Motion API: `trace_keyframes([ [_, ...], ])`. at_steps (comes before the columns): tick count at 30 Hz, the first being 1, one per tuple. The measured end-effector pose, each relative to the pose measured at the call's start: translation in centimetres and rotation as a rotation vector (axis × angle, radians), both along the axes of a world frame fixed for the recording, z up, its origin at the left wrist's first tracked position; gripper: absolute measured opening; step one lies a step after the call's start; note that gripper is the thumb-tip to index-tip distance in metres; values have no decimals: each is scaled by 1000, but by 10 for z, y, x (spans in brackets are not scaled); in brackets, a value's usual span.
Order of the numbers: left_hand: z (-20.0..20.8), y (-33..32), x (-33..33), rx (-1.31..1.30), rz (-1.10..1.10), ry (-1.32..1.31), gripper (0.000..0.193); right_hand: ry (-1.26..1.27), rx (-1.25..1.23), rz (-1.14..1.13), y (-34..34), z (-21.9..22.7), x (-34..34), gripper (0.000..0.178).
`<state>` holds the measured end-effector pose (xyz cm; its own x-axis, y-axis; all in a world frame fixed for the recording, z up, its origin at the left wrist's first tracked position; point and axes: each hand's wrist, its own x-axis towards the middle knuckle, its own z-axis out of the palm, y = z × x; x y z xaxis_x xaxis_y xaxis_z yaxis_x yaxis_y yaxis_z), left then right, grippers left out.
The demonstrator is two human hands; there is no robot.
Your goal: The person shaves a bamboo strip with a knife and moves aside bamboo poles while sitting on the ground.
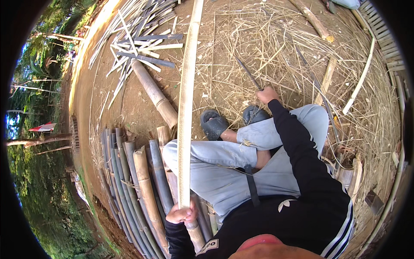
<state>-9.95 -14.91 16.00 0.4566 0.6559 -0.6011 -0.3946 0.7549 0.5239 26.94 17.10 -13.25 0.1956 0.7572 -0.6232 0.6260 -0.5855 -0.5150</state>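
Note:
My left hand (182,214), down beside my left thigh, is closed around the lower end of a long, pale split bamboo strip (186,99). The strip stands lengthwise in front of me, passes over my left knee and runs out of the upper edge. Out past my right shin, my right hand (268,95) grips a knife (247,71) by its handle. Its narrow dark blade points forward and left, above the litter of shavings (258,47). Strip and blade are apart.
Bamboo poles (142,181) lie stacked at my left, with one thick pole (155,93) ahead of them. Split strips (146,45) are heaped at the far left. A wooden log (311,19) lies far right, near another person's foot (330,6). My sandals (214,124) rest on dirt.

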Motion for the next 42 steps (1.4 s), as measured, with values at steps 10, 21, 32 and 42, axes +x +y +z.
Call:
trace_keyframes([
  [10, -2, 33, 20, 135, 79, -60, 16, -63, 132, -28, -4, -4, -2, 48],
  [21, -2, 108, 36, 582, 96, 13, 19, -32, 12, 84, 1, -7, 1, 52],
  [32, 25, 182, 77, 1016, 352, 33, 53, -185, 172, 75, -10, 3, -2, 47],
  [42, 11, 209, 92, 915, 647, -144, 18, -159, 75, 108, -8, 10, -5, 51],
])
